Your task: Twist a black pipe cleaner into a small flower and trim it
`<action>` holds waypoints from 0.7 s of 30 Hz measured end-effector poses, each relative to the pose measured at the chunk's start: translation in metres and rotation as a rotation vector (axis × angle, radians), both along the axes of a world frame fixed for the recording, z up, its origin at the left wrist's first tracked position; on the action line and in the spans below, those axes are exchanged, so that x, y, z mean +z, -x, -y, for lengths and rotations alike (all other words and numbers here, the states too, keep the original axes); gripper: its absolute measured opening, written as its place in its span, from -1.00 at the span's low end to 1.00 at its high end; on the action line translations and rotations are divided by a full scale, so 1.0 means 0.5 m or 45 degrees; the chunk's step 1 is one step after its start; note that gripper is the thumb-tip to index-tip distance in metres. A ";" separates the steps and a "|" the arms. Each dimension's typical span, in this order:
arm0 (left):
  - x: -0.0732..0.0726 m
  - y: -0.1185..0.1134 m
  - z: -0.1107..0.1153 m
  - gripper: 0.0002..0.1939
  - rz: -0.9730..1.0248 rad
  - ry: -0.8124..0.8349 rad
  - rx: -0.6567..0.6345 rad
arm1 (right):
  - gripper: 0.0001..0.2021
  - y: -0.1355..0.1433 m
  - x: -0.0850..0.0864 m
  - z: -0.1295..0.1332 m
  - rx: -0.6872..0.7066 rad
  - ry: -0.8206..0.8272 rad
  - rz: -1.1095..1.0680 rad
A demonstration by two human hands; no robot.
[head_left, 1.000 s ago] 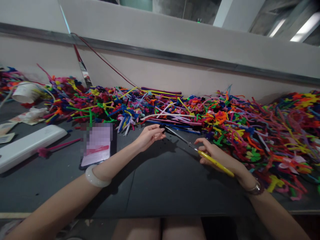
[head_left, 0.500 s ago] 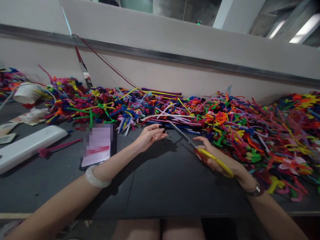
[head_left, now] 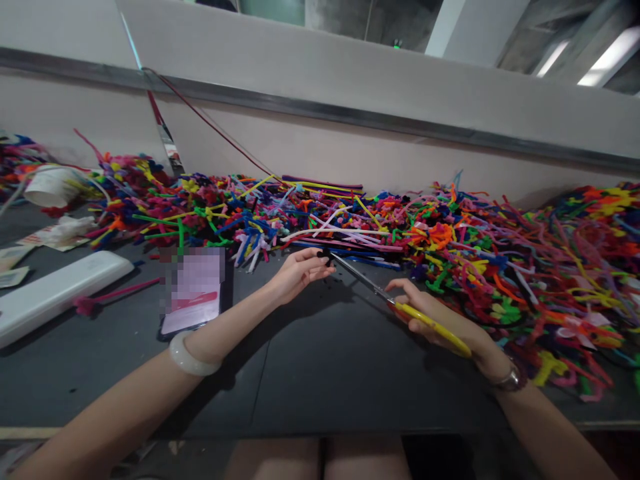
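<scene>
Between the thumb and fingers of my left hand (head_left: pixel 300 275) is a small black fuzzy piece (head_left: pixel 325 255), which looks like pipe cleaner. My right hand (head_left: pixel 425 313) grips a pair of scissors (head_left: pixel 363 279) by the yellow handle, with the metal blades pointing left. The blade tips reach the black piece, at my left fingertips; whether they touch it I cannot tell. Tiny dark bits (head_left: pixel 327 283) lie on the dark table (head_left: pixel 320 373) under my left hand. Just beyond both hands, loose pipe cleaners (head_left: pixel 350 235) lie in a long heap.
A phone (head_left: pixel 195 293) with a lit screen lies left of my left forearm. Farther left are a long white case (head_left: pixel 65 293), a pink pipe-cleaner stem (head_left: pixel 125 291), crumpled tissue (head_left: pixel 70 231) and a tipped white cup (head_left: pixel 50 187). A low wall (head_left: pixel 320 127) stands behind the heap.
The scissors have moved left and slightly down, their tips closer to the black piece, and their blades look more closed. My left hand stays almost in place.
</scene>
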State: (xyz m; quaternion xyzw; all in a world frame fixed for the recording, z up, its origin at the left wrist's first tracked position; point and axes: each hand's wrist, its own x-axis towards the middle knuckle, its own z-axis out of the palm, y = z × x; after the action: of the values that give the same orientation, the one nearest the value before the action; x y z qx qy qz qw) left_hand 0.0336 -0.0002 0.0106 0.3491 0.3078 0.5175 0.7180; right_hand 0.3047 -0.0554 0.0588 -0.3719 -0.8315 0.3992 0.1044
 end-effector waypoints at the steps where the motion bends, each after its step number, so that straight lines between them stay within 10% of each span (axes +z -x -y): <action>1: 0.000 0.000 0.000 -0.82 -0.005 0.000 0.006 | -0.32 0.000 -0.001 0.000 -0.005 0.009 -0.005; 21: 0.005 -0.003 0.002 -0.88 -0.041 0.040 0.054 | -0.37 -0.016 -0.041 -0.020 -0.146 0.061 -0.334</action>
State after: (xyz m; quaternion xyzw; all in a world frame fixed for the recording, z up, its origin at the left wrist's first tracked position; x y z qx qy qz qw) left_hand 0.0349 -0.0013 0.0130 0.3393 0.3347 0.5220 0.7074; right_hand 0.3128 -0.0456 0.0384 -0.3657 -0.7785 0.4573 0.2259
